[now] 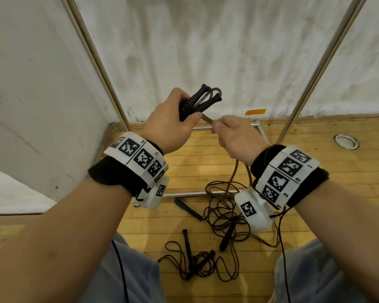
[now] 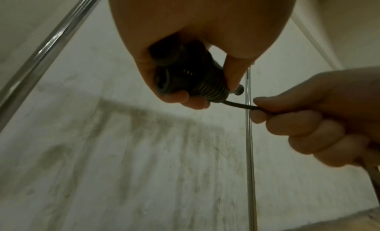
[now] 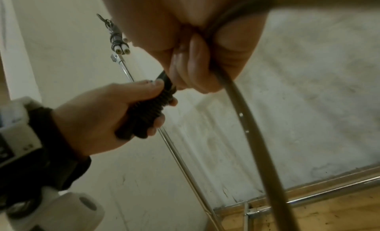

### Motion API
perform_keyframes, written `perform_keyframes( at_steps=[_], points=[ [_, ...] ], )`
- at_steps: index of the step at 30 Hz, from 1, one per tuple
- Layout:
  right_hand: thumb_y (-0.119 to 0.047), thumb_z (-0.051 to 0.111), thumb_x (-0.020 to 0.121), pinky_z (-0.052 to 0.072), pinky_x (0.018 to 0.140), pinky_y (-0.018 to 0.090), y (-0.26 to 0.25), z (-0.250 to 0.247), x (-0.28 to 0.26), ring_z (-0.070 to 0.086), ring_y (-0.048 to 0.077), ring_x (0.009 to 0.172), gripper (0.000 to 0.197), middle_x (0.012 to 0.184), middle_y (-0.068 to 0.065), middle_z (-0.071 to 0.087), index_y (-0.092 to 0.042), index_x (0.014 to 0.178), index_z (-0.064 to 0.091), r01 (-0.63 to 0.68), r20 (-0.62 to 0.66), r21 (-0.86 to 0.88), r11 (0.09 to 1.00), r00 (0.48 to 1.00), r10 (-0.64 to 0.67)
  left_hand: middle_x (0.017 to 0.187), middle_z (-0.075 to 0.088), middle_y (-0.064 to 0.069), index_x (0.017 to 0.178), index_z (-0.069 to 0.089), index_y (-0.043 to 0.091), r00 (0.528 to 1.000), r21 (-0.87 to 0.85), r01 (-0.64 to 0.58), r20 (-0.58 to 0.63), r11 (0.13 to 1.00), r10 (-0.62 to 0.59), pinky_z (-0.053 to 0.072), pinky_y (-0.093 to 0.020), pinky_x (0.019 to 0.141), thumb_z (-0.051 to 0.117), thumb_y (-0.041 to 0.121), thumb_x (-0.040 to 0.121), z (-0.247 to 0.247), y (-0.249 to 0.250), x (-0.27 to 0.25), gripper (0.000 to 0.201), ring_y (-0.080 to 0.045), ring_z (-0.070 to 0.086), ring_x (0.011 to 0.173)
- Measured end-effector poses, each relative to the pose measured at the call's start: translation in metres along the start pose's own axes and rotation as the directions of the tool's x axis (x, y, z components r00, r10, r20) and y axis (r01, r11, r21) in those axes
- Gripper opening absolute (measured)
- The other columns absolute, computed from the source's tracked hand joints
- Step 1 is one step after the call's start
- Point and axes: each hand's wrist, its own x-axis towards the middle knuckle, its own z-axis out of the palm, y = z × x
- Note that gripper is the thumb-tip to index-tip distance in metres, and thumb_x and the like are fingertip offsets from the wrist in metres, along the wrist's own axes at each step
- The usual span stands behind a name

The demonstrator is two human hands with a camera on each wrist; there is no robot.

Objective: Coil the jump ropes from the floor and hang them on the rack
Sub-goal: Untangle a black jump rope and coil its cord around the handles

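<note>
My left hand (image 1: 173, 123) grips a jump rope bundle (image 1: 197, 101): two black handles with cord wound tightly round them, also seen as the bundle (image 2: 191, 78) and the bundle (image 3: 152, 104) from the wrists. My right hand (image 1: 230, 132) pinches the loose cord (image 1: 207, 118) just right of the bundle; this cord (image 3: 246, 128) hangs down from my fist toward the floor. More jump ropes (image 1: 219, 217) lie tangled on the wooden floor below my wrists, their black handles scattered. The rack (image 1: 99, 62) is a chrome tube frame against the wall, its uprights on both sides of my hands.
A stained white wall (image 1: 206, 40) stands close behind the rack. The rack's lower crossbar (image 1: 193, 194) runs along the floor near the ropes. An orange tape strip (image 1: 255, 111) and a round floor fitting (image 1: 346, 141) lie to the right. My knees fill the bottom edge.
</note>
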Motion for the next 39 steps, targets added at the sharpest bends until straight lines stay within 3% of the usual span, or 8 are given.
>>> perform_keyframes(
  at_steps=[3, 8, 14, 19, 23, 29, 33, 39],
  points=[
    [-0.029, 0.038, 0.099, 0.031, 0.049, 0.024, 0.001, -0.002, -0.003, 0.039, 0.009, 0.048, 0.035, 0.056, -0.006, 0.044, -0.019, 0.069, 0.053, 0.009, 0.048, -0.091, 0.996, 0.999, -0.004, 0.091, 0.057, 0.007, 0.115, 0.042, 0.021, 0.996, 0.133, 0.020, 0.079, 0.991, -0.031, 0.052, -0.039, 0.073, 0.058, 0.039, 0.090, 0.005, -0.003, -0.001, 0.034, -0.021, 0.061, 0.082],
    [-0.033, 0.038, 0.099, 0.036, 0.053, 0.028, 0.002, -0.004, -0.010, 0.042, 0.011, 0.053, 0.039, 0.058, -0.004, 0.046, -0.018, 0.064, 0.049, 0.058, 0.042, -0.242, 0.969, 0.998, -0.049, 0.091, 0.055, 0.004, 0.116, 0.039, 0.017, 0.990, 0.211, -0.020, 0.143, 0.977, -0.011, 0.050, -0.036, 0.069, 0.059, 0.036, 0.091, 0.017, -0.004, -0.003, 0.037, -0.023, 0.059, 0.079],
    [-0.032, 0.039, 0.099, 0.051, 0.064, 0.041, -0.001, 0.001, -0.016, 0.048, 0.017, 0.057, 0.035, 0.063, -0.001, 0.048, -0.008, 0.081, 0.057, 0.061, 0.017, -0.249, 0.967, 0.998, -0.059, 0.106, 0.061, -0.006, 0.122, 0.043, 0.013, 0.993, 0.322, -0.023, 0.116, 0.946, -0.016, 0.041, -0.033, 0.070, 0.058, 0.031, 0.092, 0.025, -0.008, 0.001, 0.038, -0.026, 0.057, 0.092],
    [-0.029, 0.041, 0.098, 0.054, 0.069, 0.041, -0.004, -0.004, -0.017, 0.053, 0.016, 0.059, 0.027, 0.063, -0.003, 0.048, -0.016, 0.082, 0.059, 0.083, 0.080, -0.227, 0.970, 0.995, -0.066, 0.090, 0.052, -0.002, 0.106, 0.038, 0.014, 0.985, 0.418, 0.010, 0.153, 0.909, -0.081, 0.035, -0.033, 0.063, 0.055, 0.032, 0.092, 0.028, -0.015, 0.000, 0.028, -0.022, 0.049, 0.075],
    [-0.026, 0.043, 0.097, 0.034, 0.048, 0.011, -0.002, -0.010, -0.013, 0.042, 0.008, 0.052, 0.027, 0.059, -0.007, 0.045, -0.023, 0.072, 0.053, 0.149, 0.042, -0.303, 0.941, 0.989, -0.144, 0.076, 0.046, 0.007, 0.098, 0.038, 0.022, 0.978, 0.450, -0.009, 0.188, 0.893, -0.085, 0.031, -0.030, 0.054, 0.056, 0.037, 0.091, 0.031, -0.015, -0.001, 0.025, -0.019, 0.048, 0.070],
    [-0.027, 0.042, 0.098, 0.027, 0.050, 0.014, 0.000, -0.015, -0.006, 0.043, 0.005, 0.059, 0.024, 0.066, -0.008, 0.047, -0.017, 0.079, 0.054, 0.206, -0.070, -0.486, 0.850, 0.960, -0.273, 0.080, 0.054, 0.012, 0.111, 0.046, 0.025, 0.965, 0.461, -0.108, 0.262, 0.881, -0.019, 0.025, -0.023, 0.047, 0.057, 0.047, 0.087, 0.047, -0.007, -0.011, 0.035, -0.011, 0.047, 0.064],
    [-0.037, 0.045, 0.095, 0.030, 0.052, 0.016, 0.001, -0.022, -0.004, 0.046, 0.003, 0.059, 0.028, 0.063, -0.010, 0.051, -0.021, 0.074, 0.055, 0.178, -0.154, -0.538, 0.824, 0.940, -0.303, 0.068, 0.048, 0.016, 0.094, 0.049, 0.031, 0.949, 0.434, -0.129, 0.314, 0.892, -0.016, 0.030, -0.022, 0.045, 0.055, 0.068, 0.078, 0.050, 0.005, -0.013, 0.042, -0.002, 0.046, 0.058],
    [-0.044, 0.058, 0.087, 0.029, 0.048, 0.021, 0.001, -0.038, 0.005, 0.044, 0.007, 0.051, 0.035, 0.054, -0.007, 0.049, -0.016, 0.067, 0.062, 0.073, -0.211, -0.448, 0.891, 0.960, -0.185, 0.066, 0.051, 0.013, 0.085, 0.044, 0.031, 0.922, 0.354, -0.230, 0.378, 0.907, 0.087, 0.038, -0.026, 0.049, 0.052, 0.056, 0.084, 0.049, 0.016, -0.022, 0.026, -0.006, 0.050, 0.058]
  ],
)
